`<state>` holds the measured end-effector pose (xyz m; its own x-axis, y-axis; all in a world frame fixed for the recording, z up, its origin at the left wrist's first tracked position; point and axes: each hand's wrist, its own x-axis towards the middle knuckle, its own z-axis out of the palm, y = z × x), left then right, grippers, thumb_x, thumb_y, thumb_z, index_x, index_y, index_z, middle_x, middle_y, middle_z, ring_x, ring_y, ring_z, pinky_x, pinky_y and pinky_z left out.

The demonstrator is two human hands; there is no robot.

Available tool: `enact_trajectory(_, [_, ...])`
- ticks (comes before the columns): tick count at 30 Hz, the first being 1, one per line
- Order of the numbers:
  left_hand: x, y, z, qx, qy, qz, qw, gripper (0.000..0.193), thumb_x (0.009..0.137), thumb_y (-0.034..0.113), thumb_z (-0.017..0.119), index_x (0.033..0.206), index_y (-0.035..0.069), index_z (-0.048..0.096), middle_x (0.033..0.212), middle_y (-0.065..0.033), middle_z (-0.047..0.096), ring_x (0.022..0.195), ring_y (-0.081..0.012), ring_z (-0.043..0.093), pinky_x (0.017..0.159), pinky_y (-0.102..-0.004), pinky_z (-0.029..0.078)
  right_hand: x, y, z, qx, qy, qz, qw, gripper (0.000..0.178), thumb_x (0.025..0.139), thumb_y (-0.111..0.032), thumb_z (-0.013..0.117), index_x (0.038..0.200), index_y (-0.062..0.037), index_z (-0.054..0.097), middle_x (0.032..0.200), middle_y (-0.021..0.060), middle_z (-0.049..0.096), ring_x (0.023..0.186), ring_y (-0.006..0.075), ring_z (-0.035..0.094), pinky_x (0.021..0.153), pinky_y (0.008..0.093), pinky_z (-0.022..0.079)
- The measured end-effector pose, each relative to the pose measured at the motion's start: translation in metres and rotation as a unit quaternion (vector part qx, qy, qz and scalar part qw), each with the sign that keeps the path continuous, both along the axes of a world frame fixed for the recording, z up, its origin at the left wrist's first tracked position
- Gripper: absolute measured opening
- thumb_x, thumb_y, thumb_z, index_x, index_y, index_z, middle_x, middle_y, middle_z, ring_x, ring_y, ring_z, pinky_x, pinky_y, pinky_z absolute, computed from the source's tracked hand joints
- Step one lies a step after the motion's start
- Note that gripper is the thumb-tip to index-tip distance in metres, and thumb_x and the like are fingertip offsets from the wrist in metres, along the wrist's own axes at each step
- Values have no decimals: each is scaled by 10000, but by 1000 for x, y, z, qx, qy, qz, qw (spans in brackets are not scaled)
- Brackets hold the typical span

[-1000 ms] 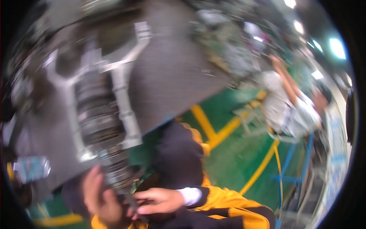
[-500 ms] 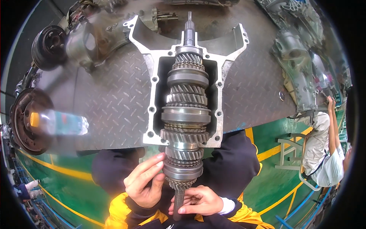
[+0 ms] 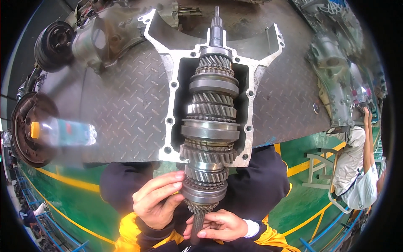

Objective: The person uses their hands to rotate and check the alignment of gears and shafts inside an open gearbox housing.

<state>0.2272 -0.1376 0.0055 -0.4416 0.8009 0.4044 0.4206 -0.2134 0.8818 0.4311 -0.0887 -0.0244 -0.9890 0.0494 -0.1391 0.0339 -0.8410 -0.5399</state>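
Steel shaft [image 3: 210, 130]: splined tail [image 3: 196, 229] gripped by right hand [image 3: 224, 225], thumb opposite fingers [image 3: 211, 217]; left hand [image 3: 156, 201] half open, fingertips [image 3: 179, 175] beside lower collar [image 3: 205, 193], contact probable but unconfirmed

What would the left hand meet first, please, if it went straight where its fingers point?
Likely the helical gear just outside the casing; depth is unclear, so the left hand could be touching it.
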Motion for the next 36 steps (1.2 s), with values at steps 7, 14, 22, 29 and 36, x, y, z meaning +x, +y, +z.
enact_trajectory(7, [1,3,0,-10,-36,-14,999,366,771,141,850,1051,-44,706,1063,-195,687,968,-286,680,822,-341,562,3,6,2,11,33,29,999,430,1033,-29,470,1439,64,363,1320,155,595,1255,233,565,1083,353,430])
enact_trajectory(14, [9,9,18,-106,-279,-16,954,683,669,196,937,1207,-53,597,1118,-126,582,933,-173,615,775,-281,507,1,8,0,-5,70,48,996,443,1064,-84,397,1472,56,299,1393,168,531,1305,242,525,1105,365,403])
enact_trajectory(22, [9,17,29,-119,-173,-4,978,776,547,120,984,1179,-9,552,1142,-85,514,840,-114,575,702,-249,498,-2,7,0,1,78,45,996,444,1066,-96,377,1476,52,295,1374,156,528,1272,231,546,1086,355,416])
enact_trajectory(29, [10,15,25,-120,-12,8,993,883,477,363,1005,1135,-2,543,1041,-68,486,865,-126,506,705,-228,401,1,11,7,49,-11,31,998,419,1006,-92,550,1384,58,448,1245,149,637,1145,204,630,1001,340,485])
enact_trajectory(36, [-3,14,12,-40,8,-3,999,806,553,409,976,1117,-53,632,986,-154,636,780,-187,611,644,-277,505,5,20,18,500,-116,-358,780,308,782,-42,814,1049,37,684,940,152,733,799,242,719,708,316,578])
